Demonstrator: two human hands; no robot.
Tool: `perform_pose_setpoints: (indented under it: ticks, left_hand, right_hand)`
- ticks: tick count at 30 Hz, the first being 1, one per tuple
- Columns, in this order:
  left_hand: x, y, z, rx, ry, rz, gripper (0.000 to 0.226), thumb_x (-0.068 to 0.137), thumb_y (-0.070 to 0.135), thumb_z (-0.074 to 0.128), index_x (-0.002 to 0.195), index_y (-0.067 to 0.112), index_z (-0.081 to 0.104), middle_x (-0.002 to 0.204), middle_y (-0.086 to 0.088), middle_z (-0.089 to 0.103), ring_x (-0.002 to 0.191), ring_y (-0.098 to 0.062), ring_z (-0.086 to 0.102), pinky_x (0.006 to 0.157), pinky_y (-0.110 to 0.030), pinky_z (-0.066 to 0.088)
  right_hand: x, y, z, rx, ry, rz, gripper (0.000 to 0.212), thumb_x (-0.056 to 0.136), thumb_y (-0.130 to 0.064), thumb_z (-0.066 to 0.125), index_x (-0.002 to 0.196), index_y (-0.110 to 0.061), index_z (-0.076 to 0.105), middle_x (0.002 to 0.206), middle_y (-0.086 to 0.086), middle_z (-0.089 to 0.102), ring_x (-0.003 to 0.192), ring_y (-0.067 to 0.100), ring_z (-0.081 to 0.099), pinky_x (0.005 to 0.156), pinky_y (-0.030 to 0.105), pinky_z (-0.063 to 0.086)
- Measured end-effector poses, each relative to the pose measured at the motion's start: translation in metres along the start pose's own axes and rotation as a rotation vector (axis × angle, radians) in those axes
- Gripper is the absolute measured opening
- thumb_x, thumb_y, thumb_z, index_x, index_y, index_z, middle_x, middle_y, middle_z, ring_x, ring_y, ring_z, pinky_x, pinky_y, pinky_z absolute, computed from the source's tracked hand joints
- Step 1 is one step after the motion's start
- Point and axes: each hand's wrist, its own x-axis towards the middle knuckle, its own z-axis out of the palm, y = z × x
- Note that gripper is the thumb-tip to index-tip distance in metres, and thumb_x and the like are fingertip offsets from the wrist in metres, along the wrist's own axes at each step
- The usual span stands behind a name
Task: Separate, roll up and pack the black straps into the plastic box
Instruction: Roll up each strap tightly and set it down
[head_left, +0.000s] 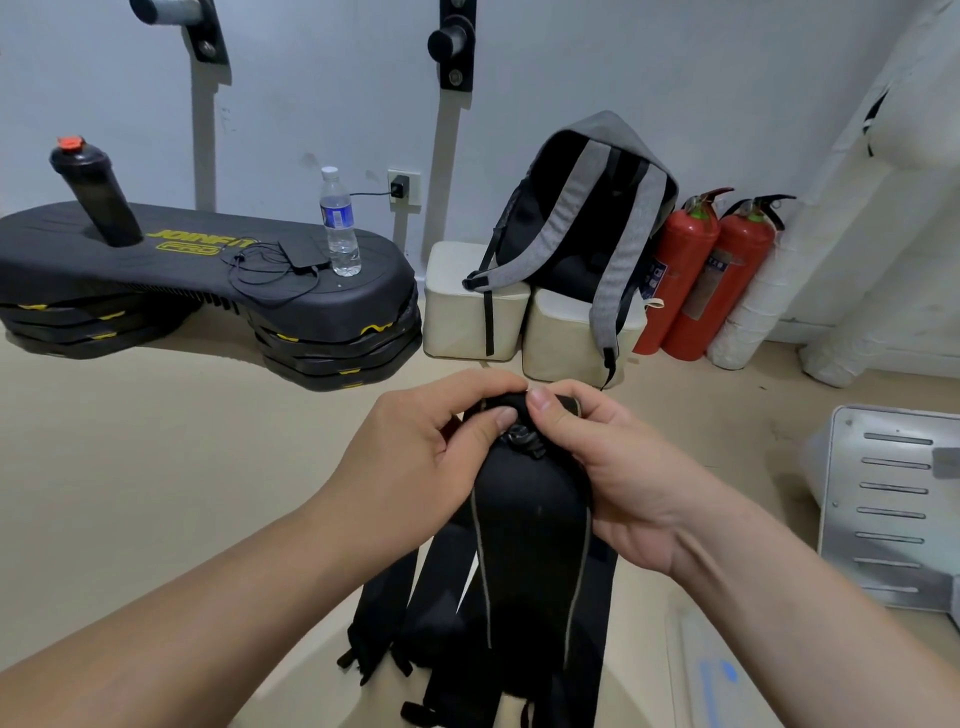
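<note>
- The left hand (415, 467) and the right hand (613, 478) were close together at mid-frame, thumbs almost meeting, each pinching the top end of the black straps (530, 535).
- Both had their fingers curled round that folded top end, just above a small black buckle (521, 437).
- The straps hung from the hands toward the near edge; a wide padded piece with pale edging lay in front and narrower strips fanned out below it.
- At the near right lay a clear plastic object (722, 670) with a blue mark, too blurred to identify.
- To the right stood a grey slotted metal panel (893, 514).
- Far off, against the wall, a grey backpack (582, 218) sat on two white blocks (467, 306), with two red fire extinguishers (717, 280) just to its right.
- At the far left was a black step platform (208, 270), carrying a water bottle (338, 223) and a dark bottle with a red cap (93, 192).
</note>
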Motion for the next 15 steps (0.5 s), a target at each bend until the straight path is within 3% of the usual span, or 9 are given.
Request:
perform_pose_setpoints:
  ticks: [4, 7, 9, 11, 13, 15]
  left_hand:
    - [0.0, 0.011, 0.003, -0.207, -0.024, -0.245, 0.028, 0.099, 0.017, 0.071, 0.115, 0.039, 0.076, 0.087, 0.022, 0.075, 0.075, -0.001, 0.069, 0.071, -0.011, 0.05]
    - [0.002, 0.015, 0.005, -0.385, -0.082, -0.463, 0.016, 0.103, 0.041, 0.062, 0.111, 0.037, 0.075, 0.08, 0.001, 0.074, 0.073, -0.006, 0.068, 0.071, -0.027, 0.053]
    - [0.001, 0.018, 0.007, -0.513, -0.138, -0.578, 0.031, 0.104, 0.051, 0.055, 0.104, 0.025, 0.073, 0.072, 0.006, 0.071, 0.066, -0.006, 0.067, 0.064, -0.026, 0.053]
    - [0.002, 0.019, 0.007, -0.568, -0.142, -0.596, 0.036, 0.102, 0.048, 0.057, 0.107, 0.016, 0.071, 0.077, 0.006, 0.075, 0.07, -0.007, 0.072, 0.062, -0.021, 0.055]
    - [0.003, 0.016, 0.005, -0.629, -0.132, -0.569, 0.03, 0.103, 0.04, 0.059, 0.112, 0.013, 0.072, 0.091, -0.004, 0.08, 0.084, -0.015, 0.077, 0.069, -0.024, 0.058]
    - [0.003, 0.014, 0.003, -0.636, -0.1, -0.522, 0.023, 0.105, 0.031, 0.06, 0.114, 0.014, 0.073, 0.099, -0.008, 0.08, 0.092, -0.019, 0.078, 0.076, -0.028, 0.059]
  right_hand:
    - [0.001, 0.003, -0.002, -0.077, 0.046, -0.074, 0.012, 0.093, -0.019, 0.071, 0.102, -0.011, 0.068, 0.1, 0.024, 0.072, 0.089, 0.034, 0.071, 0.076, 0.045, 0.063]
    - [0.002, 0.005, -0.001, -0.28, 0.094, -0.249, 0.004, 0.102, -0.014, 0.067, 0.1, -0.01, 0.066, 0.09, 0.015, 0.071, 0.082, 0.026, 0.069, 0.072, 0.038, 0.061]
    - [0.002, 0.006, 0.001, -0.406, 0.094, -0.348, 0.008, 0.102, -0.012, 0.067, 0.095, -0.012, 0.065, 0.085, 0.012, 0.068, 0.08, 0.023, 0.067, 0.073, 0.04, 0.059]
    - [0.0, 0.008, 0.002, -0.462, 0.082, -0.377, 0.011, 0.102, -0.012, 0.068, 0.091, -0.016, 0.066, 0.084, 0.012, 0.07, 0.08, 0.023, 0.067, 0.075, 0.044, 0.059]
    - [-0.002, 0.006, 0.002, -0.432, 0.081, -0.355, 0.008, 0.099, -0.012, 0.072, 0.094, -0.018, 0.07, 0.089, 0.012, 0.074, 0.084, 0.025, 0.072, 0.079, 0.046, 0.063]
    - [-0.003, 0.003, 0.001, -0.303, 0.049, -0.243, 0.01, 0.095, -0.016, 0.074, 0.105, -0.017, 0.072, 0.094, 0.009, 0.077, 0.088, 0.024, 0.075, 0.075, 0.039, 0.065]
